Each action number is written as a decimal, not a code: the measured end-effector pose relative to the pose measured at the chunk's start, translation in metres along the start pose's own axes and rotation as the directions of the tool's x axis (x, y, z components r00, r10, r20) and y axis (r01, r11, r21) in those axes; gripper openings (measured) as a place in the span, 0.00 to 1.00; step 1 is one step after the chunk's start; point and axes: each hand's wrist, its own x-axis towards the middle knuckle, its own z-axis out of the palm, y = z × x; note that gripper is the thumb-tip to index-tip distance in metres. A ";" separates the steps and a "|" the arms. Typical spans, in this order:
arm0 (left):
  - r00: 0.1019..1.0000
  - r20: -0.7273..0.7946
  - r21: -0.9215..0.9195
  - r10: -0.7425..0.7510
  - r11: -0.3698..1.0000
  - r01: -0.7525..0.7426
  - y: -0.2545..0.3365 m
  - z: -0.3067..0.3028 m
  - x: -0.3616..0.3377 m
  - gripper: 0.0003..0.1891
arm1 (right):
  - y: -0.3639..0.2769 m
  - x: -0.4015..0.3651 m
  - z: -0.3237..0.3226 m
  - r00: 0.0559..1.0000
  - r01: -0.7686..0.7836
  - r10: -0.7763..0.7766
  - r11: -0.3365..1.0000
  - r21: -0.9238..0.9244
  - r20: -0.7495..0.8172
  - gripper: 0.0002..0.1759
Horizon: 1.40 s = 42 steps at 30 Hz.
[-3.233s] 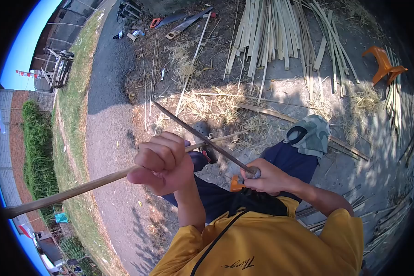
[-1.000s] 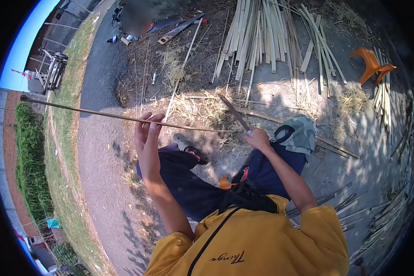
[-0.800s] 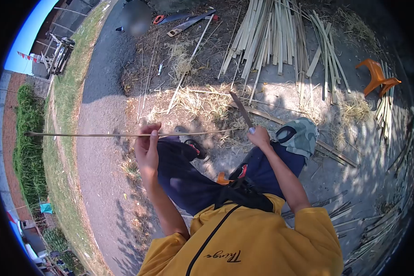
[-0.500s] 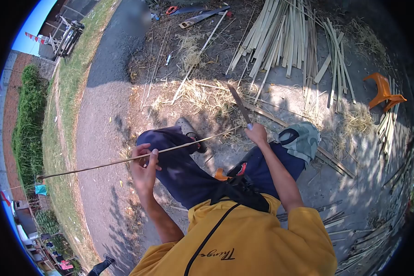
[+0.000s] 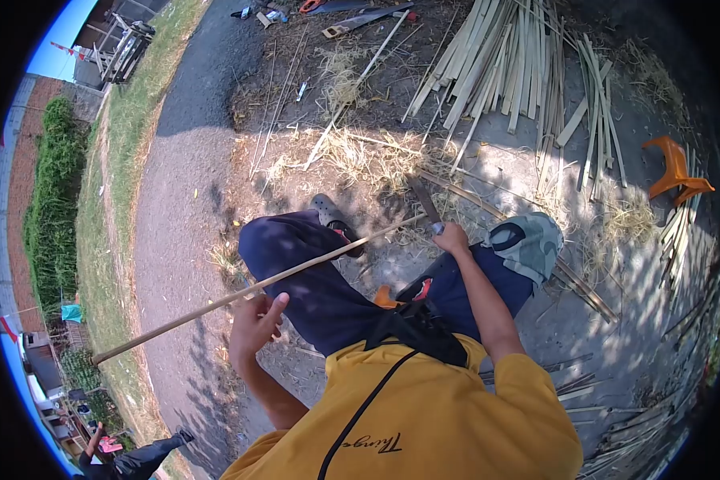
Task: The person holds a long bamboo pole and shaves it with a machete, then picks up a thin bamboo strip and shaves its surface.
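A long, thin bamboo strip (image 5: 304,270) slants across my right-leaning view, over my raised knee. My left hand (image 5: 256,324) is at its middle, the fingers loosely curled against the strip and the thumb held apart. My right hand (image 5: 454,238) is closed around the handle of a knife (image 5: 425,200), whose dark blade points away from me. The strip's far right end lies close beside the blade. A camouflage cloth (image 5: 528,246) covers my knee below the knife hand.
Many split bamboo slats (image 5: 496,60) lie fanned on the ground ahead. Pale shavings (image 5: 356,160) are scattered near my shoe (image 5: 328,212). A handsaw (image 5: 364,22) lies farther off. An orange plastic stool (image 5: 676,172) is at the right. Another person (image 5: 140,460) is at the lower left.
The bamboo strip has shifted right and tilted more steeply, its left end lower. My left hand has dropped slightly and its thumb has moved off the strip. The knife blade has swung nearer the strip.
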 end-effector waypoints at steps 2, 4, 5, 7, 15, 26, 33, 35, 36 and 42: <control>0.993 0.113 0.070 -0.021 0.997 0.014 0.015 0.000 -0.015 0.19 | 0.006 0.004 0.005 0.999 0.034 -0.034 0.999 -0.015 -0.004 0.29; 0.905 0.223 0.017 0.362 0.927 -0.375 0.030 0.005 -0.028 0.16 | 0.009 0.005 0.011 0.999 0.033 -0.033 0.999 -0.030 -0.005 0.31; 0.908 0.165 0.071 0.385 0.914 -0.400 0.046 0.009 -0.036 0.12 | 0.011 0.006 0.014 0.999 0.035 -0.036 0.998 -0.042 -0.007 0.33; 0.825 0.037 0.114 0.564 0.818 -0.564 0.073 0.023 -0.033 0.11 | 0.014 0.009 0.019 0.999 0.047 -0.047 0.997 -0.065 0.003 0.34; 0.679 0.095 0.847 0.728 0.300 -0.440 0.067 0.094 0.072 0.17 | -0.005 -0.009 0.004 0.996 -0.077 0.080 0.995 -0.055 0.043 0.31; 0.713 0.182 0.943 0.677 0.085 -0.321 0.039 0.086 0.094 0.06 | -0.010 -0.019 -0.013 0.998 -0.068 0.068 0.996 0.053 -0.006 0.24; 0.841 0.179 0.909 0.510 0.242 -0.340 0.062 0.067 0.080 0.08 | -0.005 -0.014 -0.014 0.999 0.010 -0.001 0.982 0.189 -0.045 0.23; 0.867 0.160 0.882 0.471 0.327 -0.340 0.077 0.056 0.067 0.12 | -0.006 -0.016 -0.018 0.996 0.064 -0.046 0.970 0.233 -0.079 0.23; 0.867 0.163 0.881 0.471 0.326 -0.343 0.080 0.050 0.062 0.12 | -0.010 -0.018 -0.020 0.985 0.127 -0.086 0.949 0.290 -0.149 0.24; 0.732 0.006 0.811 0.681 0.425 -0.402 0.070 0.004 0.017 0.11 | -0.024 -0.028 -0.047 0.891 0.404 -0.214 0.777 0.482 -0.401 0.19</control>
